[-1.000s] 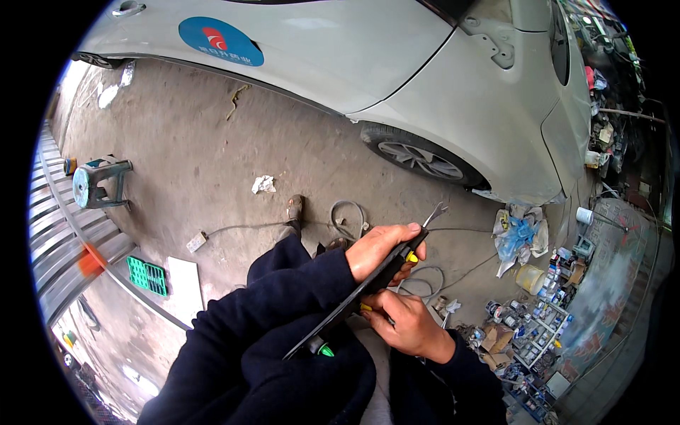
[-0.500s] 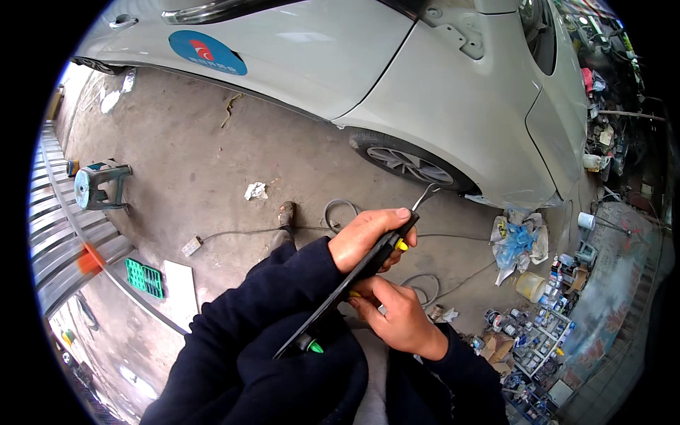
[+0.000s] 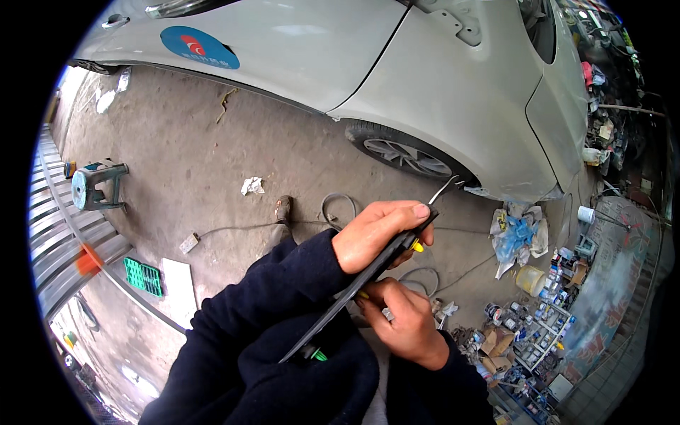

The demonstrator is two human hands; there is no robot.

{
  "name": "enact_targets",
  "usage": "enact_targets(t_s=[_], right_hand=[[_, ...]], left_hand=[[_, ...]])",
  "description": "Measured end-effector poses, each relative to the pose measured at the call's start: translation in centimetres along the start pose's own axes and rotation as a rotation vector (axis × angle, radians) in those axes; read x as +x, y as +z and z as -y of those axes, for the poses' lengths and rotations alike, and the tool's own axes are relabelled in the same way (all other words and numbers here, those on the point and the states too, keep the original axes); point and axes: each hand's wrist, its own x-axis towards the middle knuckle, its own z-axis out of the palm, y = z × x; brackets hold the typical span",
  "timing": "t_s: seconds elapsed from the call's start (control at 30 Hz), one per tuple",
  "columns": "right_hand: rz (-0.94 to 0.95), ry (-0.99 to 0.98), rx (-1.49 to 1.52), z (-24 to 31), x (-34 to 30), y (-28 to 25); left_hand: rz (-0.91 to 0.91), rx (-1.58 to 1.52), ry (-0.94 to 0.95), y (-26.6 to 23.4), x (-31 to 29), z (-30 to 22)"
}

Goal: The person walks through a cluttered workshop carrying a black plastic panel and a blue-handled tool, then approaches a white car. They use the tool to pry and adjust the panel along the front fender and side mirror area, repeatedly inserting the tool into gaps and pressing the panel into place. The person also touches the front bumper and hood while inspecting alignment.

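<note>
Your black strip [image 3: 382,262] looks like matt plastic, its yellow clip [image 3: 417,246] smooth plastic; the forked tool [image 3: 440,191] shows shiny metal. Your dark sleeve [image 3: 273,287] is matt cloth. The car [image 3: 453,99] wears smooth, glossy paint; beside it, you have a rough concrete-like floor [image 3: 170,142], crumpled paper [image 3: 251,185] and a green plastic case [image 3: 143,277].

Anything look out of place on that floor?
Yes, litter: a crumpled white scrap lies loose near the shoe, and a rumpled blue plastic bag sits beside the car, both apparently discarded.
</note>
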Motion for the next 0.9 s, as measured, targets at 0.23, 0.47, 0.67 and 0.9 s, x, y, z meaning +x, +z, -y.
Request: enact_targets(t_s=[0.23,0.47,0.67,0.9], right_hand=[[0.027,-0.059,-0.107,0.6,1.1,0.8],[0.125,-0.116,-0.249,1.6,2.1,1.6],[0.131,-0.095,-0.227,2.4,2.9,2.7],[-0.184,0.149,0.15,2.1,5.6,5.7]], left_hand=[[0.029,0.02,0.017,-0.6,-0.8,-1.3],[0.042,-0.077,-0.023,-2.3,-1.8,-1.4],[0.004,-0.088,0.016,-3.6,-2.8,-1.8],[-0.126,0.044,0.251,-4.9,-2.4,-6.0]])
